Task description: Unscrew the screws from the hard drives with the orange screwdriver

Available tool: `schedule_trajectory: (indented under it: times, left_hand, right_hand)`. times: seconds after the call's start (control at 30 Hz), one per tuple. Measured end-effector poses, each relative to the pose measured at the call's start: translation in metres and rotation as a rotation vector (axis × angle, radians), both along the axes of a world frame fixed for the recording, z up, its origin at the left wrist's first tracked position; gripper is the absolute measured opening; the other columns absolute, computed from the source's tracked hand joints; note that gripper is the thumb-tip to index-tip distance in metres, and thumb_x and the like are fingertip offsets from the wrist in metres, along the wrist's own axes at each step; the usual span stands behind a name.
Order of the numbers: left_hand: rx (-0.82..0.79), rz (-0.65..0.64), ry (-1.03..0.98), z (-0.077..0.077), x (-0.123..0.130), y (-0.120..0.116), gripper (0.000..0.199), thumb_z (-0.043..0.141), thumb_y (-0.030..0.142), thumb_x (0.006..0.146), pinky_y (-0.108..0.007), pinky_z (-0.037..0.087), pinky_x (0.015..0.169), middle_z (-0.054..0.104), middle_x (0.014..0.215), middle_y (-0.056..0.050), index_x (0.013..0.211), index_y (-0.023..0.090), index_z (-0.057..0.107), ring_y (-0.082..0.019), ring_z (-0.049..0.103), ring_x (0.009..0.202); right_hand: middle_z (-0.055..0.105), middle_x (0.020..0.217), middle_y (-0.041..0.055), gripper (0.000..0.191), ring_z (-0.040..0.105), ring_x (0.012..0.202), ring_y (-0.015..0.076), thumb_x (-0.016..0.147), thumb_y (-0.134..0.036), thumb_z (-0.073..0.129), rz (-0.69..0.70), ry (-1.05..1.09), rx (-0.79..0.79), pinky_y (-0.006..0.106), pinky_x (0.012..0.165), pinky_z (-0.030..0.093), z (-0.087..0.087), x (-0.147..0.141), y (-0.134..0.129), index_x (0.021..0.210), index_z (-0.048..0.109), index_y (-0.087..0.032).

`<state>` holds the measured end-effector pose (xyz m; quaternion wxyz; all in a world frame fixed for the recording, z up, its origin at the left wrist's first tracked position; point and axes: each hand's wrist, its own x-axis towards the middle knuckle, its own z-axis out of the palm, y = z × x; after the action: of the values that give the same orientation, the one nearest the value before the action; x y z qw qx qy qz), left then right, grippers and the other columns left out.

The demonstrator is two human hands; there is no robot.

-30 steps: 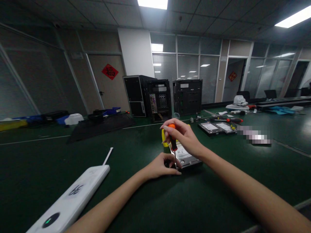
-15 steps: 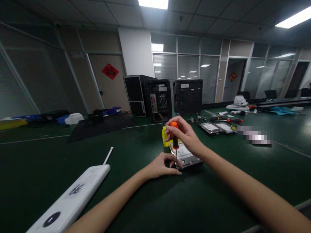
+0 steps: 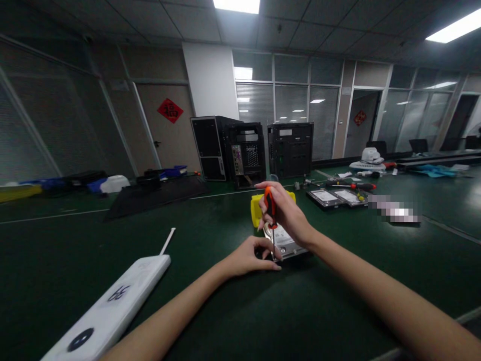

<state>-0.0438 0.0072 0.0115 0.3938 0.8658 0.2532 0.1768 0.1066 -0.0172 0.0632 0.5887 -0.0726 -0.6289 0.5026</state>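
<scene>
A silver hard drive [image 3: 282,237] with a white label lies flat on the green table. My left hand [image 3: 246,258] is closed around its near left corner, thumb and fingers curled about the screwdriver tip. In my right hand [image 3: 291,213] is an orange and black screwdriver [image 3: 269,204], held almost upright by the handle. Its thin shaft runs down to that corner of the drive; the exact contact of the tip is too small to tell. Just behind the drive stands a yellow plastic object [image 3: 256,210], partly hidden by my right hand.
Two more hard drives [image 3: 325,198] lie to the right, near a red and black screwdriver [image 3: 364,187]. Black computer cases [image 3: 291,150] stand at the back. A white device marked 39 [image 3: 124,296] lies at the front left, and a black sheet [image 3: 150,198] lies farther back.
My right hand has shifted its grip and rotated on the screwdriver handle, its fingers now wrapped lower. More of the yellow object shows behind it. My left hand and the drive have stayed in place.
</scene>
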Motion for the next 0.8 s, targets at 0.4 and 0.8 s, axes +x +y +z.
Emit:
schedule_trajectory:
  times: [0.4, 0.8]
  left_hand:
    - [0.013, 0.012, 0.015, 0.0002, -0.0003, -0.0003, 0.03, 0.072, 0.035, 0.069, -0.022, 0.036, 0.062, 0.055, 0.073, 0.001, 0.088, 0.013, 0.068, -0.011, 0.042, 0.065]
    - [-0.01, 0.039, 0.017, 0.0015, -0.0001, -0.0022, 0.03, 0.072, 0.036, 0.068, -0.022, 0.035, 0.063, 0.054, 0.071, 0.002, 0.088, 0.014, 0.068, -0.011, 0.043, 0.065]
  right_hand:
    - [0.048, 0.069, -0.0079, 0.025, 0.044, 0.042, 0.0033, 0.083, -0.029, 0.054, -0.106, -0.001, 0.017, 0.02, 0.046, 0.047, -0.0025, 0.0001, 0.0023, 0.099, 0.035, -0.025]
    - [0.045, 0.073, -0.0034, 0.021, 0.043, 0.048, 0.005, 0.091, -0.034, 0.038, 0.034, -0.028, 0.02, 0.022, 0.05, 0.047, 0.0014, -0.0033, -0.0045, 0.106, 0.046, -0.023]
